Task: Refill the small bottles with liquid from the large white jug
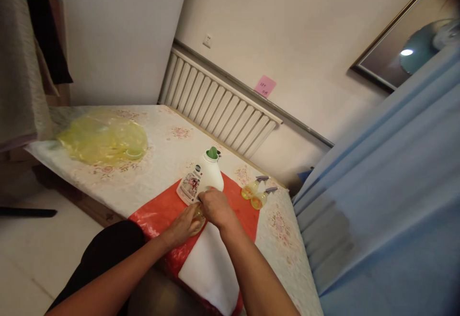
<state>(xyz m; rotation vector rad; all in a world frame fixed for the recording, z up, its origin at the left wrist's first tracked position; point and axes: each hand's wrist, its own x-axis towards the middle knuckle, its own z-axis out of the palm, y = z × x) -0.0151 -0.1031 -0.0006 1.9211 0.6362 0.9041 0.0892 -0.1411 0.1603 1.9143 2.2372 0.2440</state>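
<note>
My left hand [182, 229] and my right hand [214, 208] meet over a small yellowish bottle [199, 217] on a red plastic sheet [158, 213]. Both hands have their fingers closed round it; the right hand covers its top. Just behind them stands a white jug with a green cap and a printed label [201, 178]. A white cloth [210, 268] lies on the red sheet under my right forearm.
Two small yellow spray bottles [256, 194] lie right of the jug. A crumpled yellow plastic bag [104, 140] sits at the table's far left. The table has a floral cloth [168, 148]; a radiator [219, 107] lines the wall and a blue curtain [388, 201] hangs at right.
</note>
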